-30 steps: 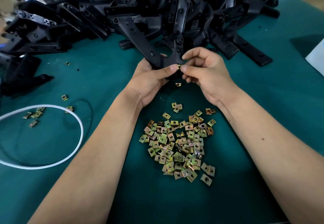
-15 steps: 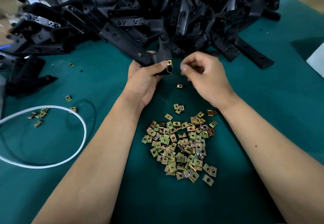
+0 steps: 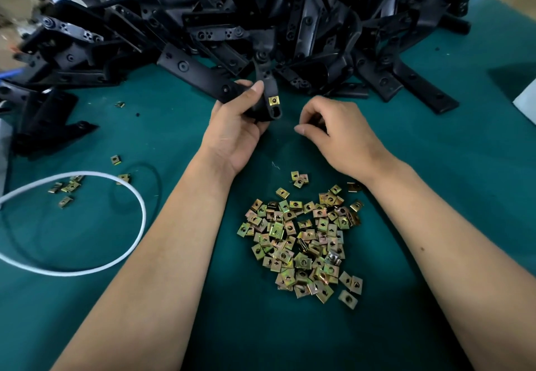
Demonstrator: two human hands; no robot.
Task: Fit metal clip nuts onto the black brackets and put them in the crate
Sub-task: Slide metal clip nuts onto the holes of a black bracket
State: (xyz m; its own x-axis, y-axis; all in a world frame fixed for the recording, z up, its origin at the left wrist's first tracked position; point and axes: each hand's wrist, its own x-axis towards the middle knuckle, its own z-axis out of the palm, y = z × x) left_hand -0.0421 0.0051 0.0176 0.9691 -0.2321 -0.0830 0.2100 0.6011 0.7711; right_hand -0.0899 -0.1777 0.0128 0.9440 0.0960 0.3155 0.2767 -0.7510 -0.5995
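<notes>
The left hand (image 3: 237,127) gripped a black bracket (image 3: 220,80), fingers curled round its bend, with one brass clip nut (image 3: 274,100) seated on its end. The right hand (image 3: 336,130) hovered just beside it, fingers curled in; whether they pinched anything could not be told. A heap of loose clip nuts (image 3: 301,243) lay on the green counter (image 3: 435,144) between the forearms, the bracket pile (image 3: 261,16) behind.

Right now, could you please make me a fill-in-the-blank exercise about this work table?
1. The left hand grips a black ____.
2. One clip nut already sits on the bracket in the ____ hand.
3. The loose pile of clip nuts lies on the table between the two ____.

Missing words: bracket; left; forearms
</notes>
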